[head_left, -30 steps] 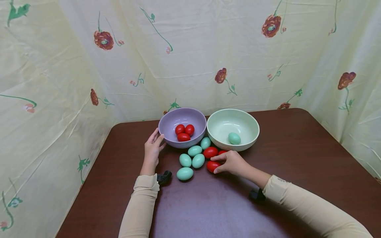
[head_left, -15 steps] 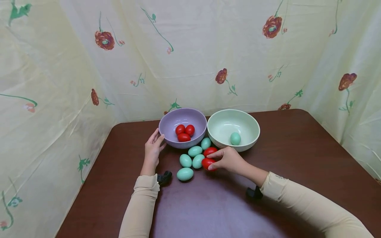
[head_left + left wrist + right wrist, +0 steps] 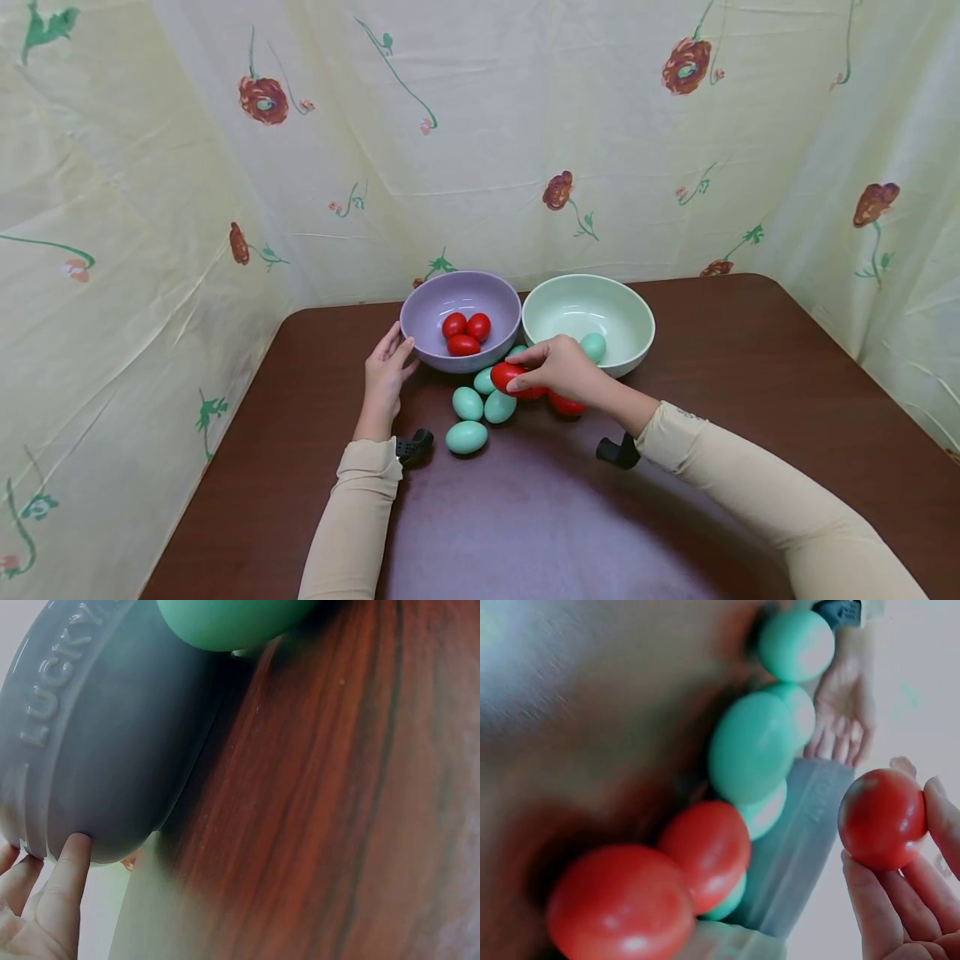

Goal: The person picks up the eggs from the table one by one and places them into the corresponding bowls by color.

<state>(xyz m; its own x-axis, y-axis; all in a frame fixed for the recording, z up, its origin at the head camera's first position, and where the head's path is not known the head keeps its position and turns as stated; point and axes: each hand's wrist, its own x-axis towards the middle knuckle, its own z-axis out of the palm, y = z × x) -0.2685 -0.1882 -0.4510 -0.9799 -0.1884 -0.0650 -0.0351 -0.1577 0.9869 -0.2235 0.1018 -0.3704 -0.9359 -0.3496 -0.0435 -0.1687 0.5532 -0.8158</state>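
Note:
My right hand (image 3: 566,367) pinches a red egg (image 3: 508,377) between thumb and fingertips, just in front of the purple bowl. The right wrist view shows this held egg (image 3: 883,819) raised off the table. With thumb and fingertips, my left hand (image 3: 384,383) touches the outer left side of the purple bowl (image 3: 423,312); raised lettering shows on its wall in the left wrist view. Three red eggs (image 3: 463,345) lie inside this bowl. Two more red eggs (image 3: 566,405) rest on the table, partly behind my right hand. Several mint-green eggs (image 3: 467,437) lie in front of the bowls.
A pale green bowl (image 3: 633,321) stands right beside the purple one, with one mint-green egg (image 3: 593,347) in it. Both are near the back edge of the dark brown table (image 3: 750,375). A floral curtain (image 3: 480,150) hangs behind and at both sides.
My right hand has lifted a red egg off the table and carried it up and left toward the purple bowl. The left hand stays at that bowl's side.

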